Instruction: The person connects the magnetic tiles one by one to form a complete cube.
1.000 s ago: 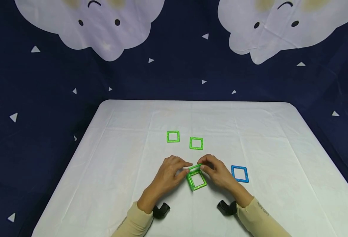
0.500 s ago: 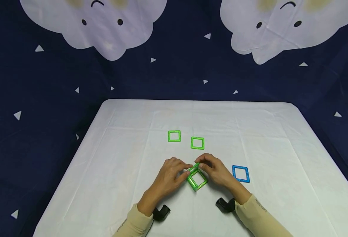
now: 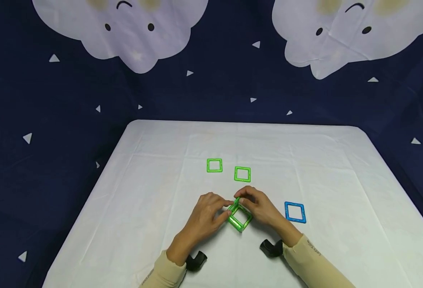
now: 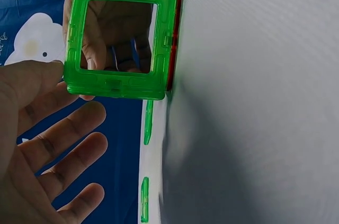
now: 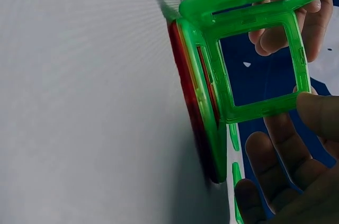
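Note:
A small build of green square magnetic tiles stands on the white table between both hands. Its base tile (image 5: pixel 213 150) lies flat, with a red edge (image 5: pixel 183 75) showing beneath. Two tiles stand upright along neighbouring sides, meeting near one corner. With thumb and forefinger my left hand (image 3: pixel 207 210) pinches the edge of an upright tile (image 4: pixel 116 85); its other fingers spread loosely. My right hand (image 3: pixel 263 206) pinches the other upright tile (image 5: pixel 265 112) between thumb and forefinger. Fingertips partly hide the tiles' top corner in the head view.
Two loose green square tiles, one at left (image 3: pixel 208 165) and one at right (image 3: pixel 236 174), lie beyond the hands. To the right of the right hand lies a blue square tile (image 3: pixel 286 212). Dark cloud-print cloth (image 3: pixel 218 92) hangs behind the white table (image 3: pixel 154 172).
The tile build has turned counterclockwise on the table, seen from the head view. The right fingertips have shifted slightly left with its upright tile. The loose tiles keep their places.

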